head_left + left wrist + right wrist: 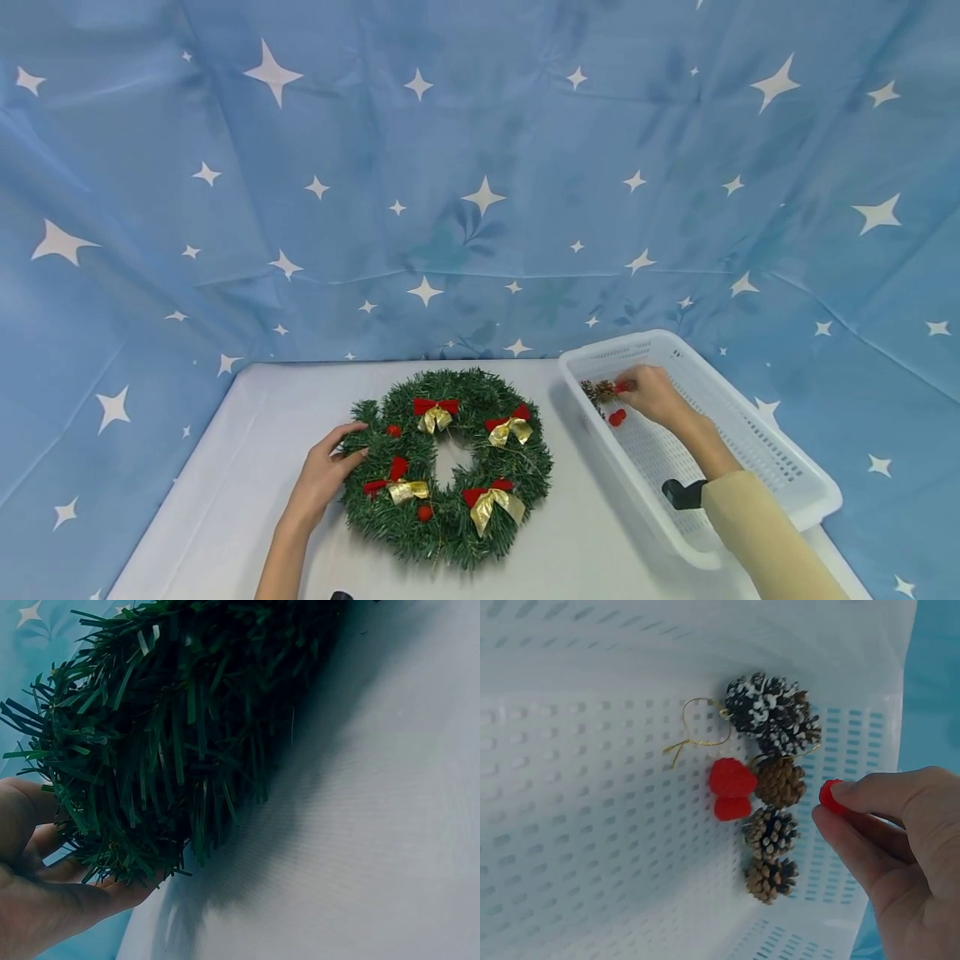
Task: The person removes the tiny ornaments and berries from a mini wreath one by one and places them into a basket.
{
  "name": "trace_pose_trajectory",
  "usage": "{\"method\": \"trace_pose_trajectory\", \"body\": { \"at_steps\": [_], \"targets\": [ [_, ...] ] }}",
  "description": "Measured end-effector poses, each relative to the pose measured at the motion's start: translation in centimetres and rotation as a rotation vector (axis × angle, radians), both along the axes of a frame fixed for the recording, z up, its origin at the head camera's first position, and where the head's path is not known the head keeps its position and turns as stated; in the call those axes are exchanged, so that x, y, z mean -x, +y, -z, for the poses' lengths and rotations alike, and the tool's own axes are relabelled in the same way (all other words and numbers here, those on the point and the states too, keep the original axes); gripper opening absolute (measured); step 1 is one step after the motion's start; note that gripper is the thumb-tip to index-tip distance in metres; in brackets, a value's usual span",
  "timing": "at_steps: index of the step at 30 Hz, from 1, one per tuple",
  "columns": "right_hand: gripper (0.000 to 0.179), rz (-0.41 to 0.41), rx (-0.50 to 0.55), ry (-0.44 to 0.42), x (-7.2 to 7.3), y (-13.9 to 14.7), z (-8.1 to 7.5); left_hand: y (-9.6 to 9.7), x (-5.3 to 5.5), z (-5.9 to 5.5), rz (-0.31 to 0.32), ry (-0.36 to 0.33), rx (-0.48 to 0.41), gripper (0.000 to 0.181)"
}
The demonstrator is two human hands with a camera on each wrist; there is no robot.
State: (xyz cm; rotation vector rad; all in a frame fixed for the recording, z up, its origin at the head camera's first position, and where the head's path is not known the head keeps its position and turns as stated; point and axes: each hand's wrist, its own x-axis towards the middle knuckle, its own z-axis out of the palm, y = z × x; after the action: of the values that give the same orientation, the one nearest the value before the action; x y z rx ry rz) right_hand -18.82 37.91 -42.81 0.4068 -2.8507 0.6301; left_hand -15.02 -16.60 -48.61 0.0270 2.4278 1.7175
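A green tinsel wreath (528, 475) lies on the table with red-and-gold bows (493, 504) and small red balls (424, 513) on it. My left hand (322, 471) grips its left outer edge, thumb and fingers around the greenery (142, 750); some fingertips are hidden in it. Over the far end of a white plastic basket (757, 450), my right hand (915, 855) pinches a small red ball (829, 796) between thumb and fingers. Below it in the basket lie several pine cones (780, 782), some white-tipped, and more red balls (733, 778).
The basket stands at the table's right side, a gap away from the wreath. White cloth (225, 500) covers the table. A blue curtain with white stars (480, 200) hangs behind and at both sides. A gold cord loop (705, 741) trails from one pine cone.
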Motion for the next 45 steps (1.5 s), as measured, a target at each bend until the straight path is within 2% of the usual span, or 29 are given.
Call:
{"method": "trace_pose_trajectory", "body": {
  "at_steps": [5, 14, 24, 32, 45],
  "targets": [
    [0.013, -0.004, 0.001, -0.023, -0.1, 0.7, 0.7, 0.0, 0.1, 0.1, 0.003, -0.003, -0.008, 0.050],
    [0.016, 0.038, -0.047, -0.123, -0.4, 1.4, 1.3, -0.1, 0.0, 0.1, 0.000, -0.019, -0.024, 0.051],
    [0.017, 0.011, -0.060, -0.139, -0.1, 1.9, 2.2, -0.2, 0.0, 0.1, -0.013, -0.015, -0.019, 0.050],
    [0.022, 0.015, -0.078, -0.190, -0.1, 2.5, 3.2, 0.0, 0.1, 0.2, -0.010, -0.001, -0.021, 0.049],
    [0.025, 0.034, -0.080, -0.240, -0.1, 2.4, 3.2, 0.3, 0.1, 0.2, -0.025, 0.003, -0.018, 0.049]
  ]
}}
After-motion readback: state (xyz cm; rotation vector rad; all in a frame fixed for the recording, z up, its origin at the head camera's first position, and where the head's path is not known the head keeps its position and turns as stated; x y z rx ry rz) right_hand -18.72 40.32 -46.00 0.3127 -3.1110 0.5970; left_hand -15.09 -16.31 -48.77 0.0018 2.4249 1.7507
